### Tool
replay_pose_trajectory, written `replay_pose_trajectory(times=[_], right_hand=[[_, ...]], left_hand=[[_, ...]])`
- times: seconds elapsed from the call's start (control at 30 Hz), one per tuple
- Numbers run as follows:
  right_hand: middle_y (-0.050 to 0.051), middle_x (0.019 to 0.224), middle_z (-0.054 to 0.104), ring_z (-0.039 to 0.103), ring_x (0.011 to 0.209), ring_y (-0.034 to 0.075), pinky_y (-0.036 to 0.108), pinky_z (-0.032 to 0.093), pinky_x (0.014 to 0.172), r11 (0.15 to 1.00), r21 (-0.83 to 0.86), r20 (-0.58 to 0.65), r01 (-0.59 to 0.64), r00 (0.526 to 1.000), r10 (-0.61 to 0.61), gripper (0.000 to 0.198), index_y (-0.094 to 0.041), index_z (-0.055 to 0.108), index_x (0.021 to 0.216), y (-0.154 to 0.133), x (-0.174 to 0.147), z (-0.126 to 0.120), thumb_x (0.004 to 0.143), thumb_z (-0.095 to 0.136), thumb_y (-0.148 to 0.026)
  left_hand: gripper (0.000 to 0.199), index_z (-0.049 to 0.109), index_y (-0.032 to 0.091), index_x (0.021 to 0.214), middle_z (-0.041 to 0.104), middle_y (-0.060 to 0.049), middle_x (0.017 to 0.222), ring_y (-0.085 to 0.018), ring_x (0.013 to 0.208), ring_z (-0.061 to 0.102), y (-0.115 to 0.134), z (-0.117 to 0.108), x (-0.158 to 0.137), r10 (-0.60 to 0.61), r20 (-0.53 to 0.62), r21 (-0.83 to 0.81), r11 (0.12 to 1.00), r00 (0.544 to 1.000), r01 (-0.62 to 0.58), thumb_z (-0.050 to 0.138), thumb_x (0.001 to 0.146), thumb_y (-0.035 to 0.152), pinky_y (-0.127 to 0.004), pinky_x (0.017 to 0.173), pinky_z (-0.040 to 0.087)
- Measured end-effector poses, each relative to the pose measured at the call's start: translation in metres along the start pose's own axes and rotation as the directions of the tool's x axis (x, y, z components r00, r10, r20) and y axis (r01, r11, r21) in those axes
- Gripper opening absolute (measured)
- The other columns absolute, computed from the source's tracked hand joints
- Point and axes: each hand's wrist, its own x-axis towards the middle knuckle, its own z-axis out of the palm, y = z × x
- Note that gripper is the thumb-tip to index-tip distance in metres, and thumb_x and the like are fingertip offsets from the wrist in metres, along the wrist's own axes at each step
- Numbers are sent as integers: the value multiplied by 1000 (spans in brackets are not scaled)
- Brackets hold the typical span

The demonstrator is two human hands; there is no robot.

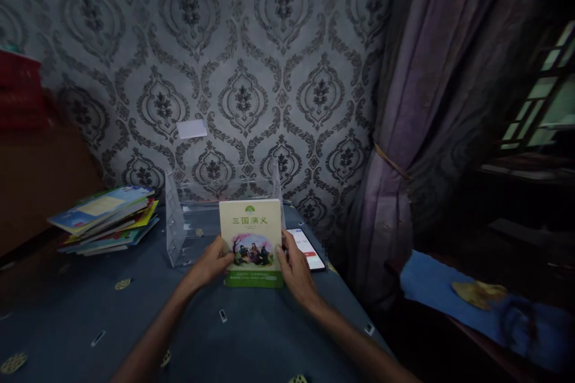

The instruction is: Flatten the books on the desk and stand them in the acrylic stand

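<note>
Between my two hands a book is held upright, its cream and green cover facing me, with Chinese characters and a picture of seated figures. My left hand grips the book's left edge, thumb on the cover. At the right edge my right hand is closed on it the same way, with the fingers behind. Just behind the book stands a clear plastic rack, partly hidden by it. A phone with a lit screen lies right beside my right hand.
A loose stack of thin books lies on the left of the dark blue patterned tablecloth. Patterned wallpaper rises behind, bearing a small white card. A tied purple curtain hangs at the right, past the table edge. A brown box stands far left.
</note>
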Motion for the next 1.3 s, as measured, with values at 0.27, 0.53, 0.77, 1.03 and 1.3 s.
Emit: replay_pose_trajectory(times=[0.27,0.53,0.77,1.03,1.3], right_hand=[[14,123,71,70,106,28,40,57,90,997,-68,-5,21,1000,-22,43,-19,52,137,-2,34,2,99,38,-34],[14,120,72,71,102,28,42,57,90,998,-59,-22,14,1000,-15,42,-19,52,137,5,45,-1,98,40,-31],[15,130,68,67,116,27,42,56,96,999,-29,-44,36,998,-37,43,-19,49,140,-5,53,-12,101,39,-34],[15,126,70,69,108,29,43,56,91,998,-8,-56,68,996,-69,42,-19,50,138,-23,72,-25,100,41,-35],[13,119,72,69,105,29,42,56,88,987,18,-63,157,986,-156,39,-21,49,136,-52,104,-39,100,41,-37]], left_hand=[[40,52,19,111,55,3,81,-17,72,57,8,2,18,57,-97,51,997,994,-52,55,73,32,-25,56,48],[38,51,17,115,48,7,65,-19,67,53,16,9,22,138,-220,187,978,966,-97,57,79,28,-29,64,41],[38,46,18,121,62,0,79,-22,73,60,39,15,13,245,-254,275,946,936,-173,49,85,29,-32,70,44],[38,48,21,122,66,-2,85,-23,77,62,68,6,10,258,-294,304,938,920,-166,51,85,31,-33,72,45],[43,48,17,125,66,-6,93,-25,83,61,96,-15,20,387,-303,363,892,871,-270,48,86,33,-33,75,46]])
